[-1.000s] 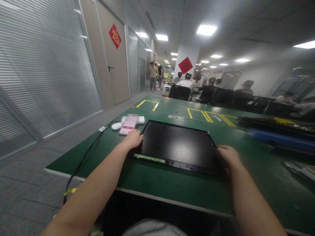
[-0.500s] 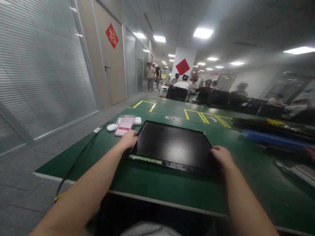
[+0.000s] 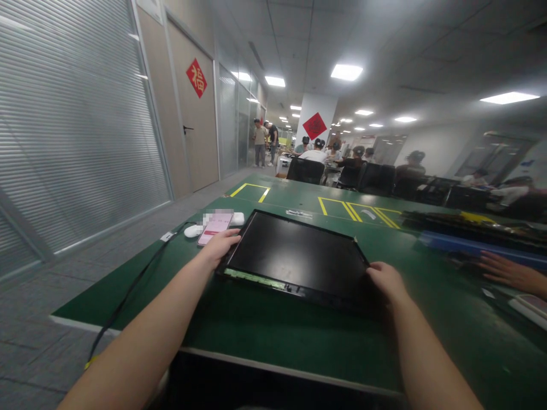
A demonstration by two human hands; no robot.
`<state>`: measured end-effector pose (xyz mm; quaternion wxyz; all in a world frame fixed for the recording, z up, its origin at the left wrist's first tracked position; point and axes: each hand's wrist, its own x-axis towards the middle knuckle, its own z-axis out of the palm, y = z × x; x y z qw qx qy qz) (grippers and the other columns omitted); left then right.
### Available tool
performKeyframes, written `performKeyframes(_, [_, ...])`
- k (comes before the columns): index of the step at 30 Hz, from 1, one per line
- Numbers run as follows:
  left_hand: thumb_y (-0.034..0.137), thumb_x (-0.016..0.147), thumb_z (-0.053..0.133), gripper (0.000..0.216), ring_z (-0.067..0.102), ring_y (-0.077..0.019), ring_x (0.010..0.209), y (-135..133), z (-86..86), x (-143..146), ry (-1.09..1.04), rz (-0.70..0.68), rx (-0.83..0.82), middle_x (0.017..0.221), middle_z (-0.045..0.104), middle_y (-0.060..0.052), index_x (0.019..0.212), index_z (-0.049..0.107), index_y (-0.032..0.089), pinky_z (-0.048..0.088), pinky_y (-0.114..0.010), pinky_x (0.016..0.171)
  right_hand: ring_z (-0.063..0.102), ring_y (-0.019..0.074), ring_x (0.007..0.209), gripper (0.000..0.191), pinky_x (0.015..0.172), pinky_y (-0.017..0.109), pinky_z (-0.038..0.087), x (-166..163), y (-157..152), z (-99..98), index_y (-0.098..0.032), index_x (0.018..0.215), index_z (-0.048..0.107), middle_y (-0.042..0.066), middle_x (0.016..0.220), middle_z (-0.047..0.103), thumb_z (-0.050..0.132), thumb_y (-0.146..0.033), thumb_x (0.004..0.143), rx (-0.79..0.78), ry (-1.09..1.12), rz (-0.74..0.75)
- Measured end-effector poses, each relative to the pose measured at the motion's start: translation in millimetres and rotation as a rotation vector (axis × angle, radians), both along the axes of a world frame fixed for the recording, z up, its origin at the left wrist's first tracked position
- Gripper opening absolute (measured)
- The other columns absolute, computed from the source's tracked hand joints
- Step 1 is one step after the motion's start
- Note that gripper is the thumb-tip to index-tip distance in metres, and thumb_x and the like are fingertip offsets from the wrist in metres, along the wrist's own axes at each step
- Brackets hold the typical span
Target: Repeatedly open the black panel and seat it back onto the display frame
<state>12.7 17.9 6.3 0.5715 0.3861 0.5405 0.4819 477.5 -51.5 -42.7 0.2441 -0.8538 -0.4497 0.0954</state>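
Observation:
A black display panel (image 3: 299, 250) is in front of me, its dark glossy face turned up and a green circuit strip (image 3: 254, 279) along its near edge. My left hand (image 3: 221, 246) grips the panel's left edge, thumb and fingers closed on the frame. On the opposite side my right hand (image 3: 387, 280) is closed round the right edge; some of its fingers are hidden beneath. The panel looks slightly tilted over the green table (image 3: 277, 327); whether it touches the tabletop I cannot tell.
Left of the panel lie a phone (image 3: 215, 229), a white rounded object (image 3: 192, 231) and a black cable (image 3: 141, 273). A co-worker's hand (image 3: 510, 269) reaches in at right, near a blue strip (image 3: 444, 242) and dark stacked parts (image 3: 470, 223). People sit beyond on chairs (image 3: 304, 169).
The panel's near edge appears slightly raised, with both hands still on its sides. The co-worker's hand has come further into view at right. The camera view has tipped up a little.

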Motion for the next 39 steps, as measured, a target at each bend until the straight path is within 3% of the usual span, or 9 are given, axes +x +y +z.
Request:
performKeyframes(5, [0.004,0.081,0.063,0.055,0.067,-0.0177,0.049,3.0,0.4,1.9,-0.155,-0.026,-0.05,0.068,0.072,-0.005,0.134,0.054,0.013,0.055,-0.026,0.047,0.066,0.0272,0.101,0.038,0.085,0.035,0.051,0.0,0.0,0.1,-0.015,0.109,0.071,0.013,0.11,0.072,0.056,-0.031,0.078,-0.004,0.01,0.008])
performKeyframes(9, [0.001,0.079,0.064,0.064,0.067,-0.0177,0.049,6.2,-3.1,2.6,-0.219,-0.032,-0.054,0.068,0.071,-0.004,0.139,0.049,0.014,0.055,-0.025,0.047,0.067,0.0264,0.099,0.037,0.081,0.033,0.051,-1.5,0.1,1.1,-0.015,0.108,0.071,0.012,0.107,0.072,0.055,-0.03,0.078,-0.026,0.0,0.025])
performKeyframes(15, [-0.001,0.073,0.069,0.09,0.066,-0.0188,0.046,3.3,-5.5,0.8,-0.163,-0.08,-0.018,0.068,0.071,0.0,0.15,0.033,0.027,0.055,-0.028,0.047,0.067,0.0262,0.099,0.035,0.08,0.032,0.051,-6.6,-2.0,6.1,-0.016,0.107,0.071,0.012,0.107,0.072,0.055,-0.029,0.078,-0.043,0.002,0.018])
performKeyframes(19, [0.005,0.072,0.076,0.078,0.069,-0.0197,0.052,6.5,-10.0,0.0,-0.185,-0.087,0.006,0.071,0.073,-0.004,0.143,0.046,0.021,0.057,-0.029,0.051,0.066,0.0268,0.1,0.036,0.08,0.032,0.051,-7.8,-2.2,6.9,-0.016,0.108,0.071,0.012,0.109,0.072,0.054,-0.031,0.079,-0.051,-0.005,0.014])
performKeyframes(22, [0.009,0.069,0.081,0.053,0.069,-0.0187,0.054,10.6,-14.8,-0.9,-0.155,-0.093,0.016,0.071,0.074,-0.007,0.12,0.066,0.012,0.057,-0.026,0.053,0.066,0.0272,0.103,0.037,0.082,0.033,0.05,-6.5,-1.0,4.9,-0.016,0.109,0.07,0.012,0.11,0.071,0.053,-0.031,0.08,-0.057,-0.019,0.022])
performKeyframes(26, [0.01,0.068,0.082,0.034,0.069,-0.0181,0.053,9.8,-17.0,-2.3,-0.126,-0.117,0.028,0.068,0.074,-0.007,0.1,0.073,0.012,0.056,-0.025,0.051,0.066,0.0273,0.101,0.036,0.083,0.034,0.05,-5.6,-0.4,2.8,-0.016,0.108,0.071,0.012,0.108,0.072,0.053,-0.031,0.081,-0.042,-0.03,0.033])
performKeyframes(35, [0.007,0.07,0.079,0.035,0.069,-0.0185,0.055,1.9,-10.0,1.1,-0.132,-0.069,0.002,0.069,0.075,-0.008,0.104,0.072,0.012,0.057,-0.026,0.052,0.068,0.0269,0.095,0.032,0.076,0.033,0.051,-6.7,-1.6,5.4,-0.018,0.102,0.072,0.011,0.103,0.073,0.057,-0.03,0.076,-0.005,0.011,0.013])
performKeyframes(39, [0.003,0.069,0.073,0.038,0.071,-0.0202,0.059,1.6,-7.7,1.7,-0.163,-0.114,0.01,0.073,0.076,-0.009,0.105,0.074,0.012,0.058,-0.027,0.053,0.067,0.0258,0.096,0.034,0.077,0.032,0.051,-3.6,0.0,1.9,-0.017,0.103,0.072,0.011,0.106,0.073,0.057,-0.03,0.076,0.002,0.019,0.019])
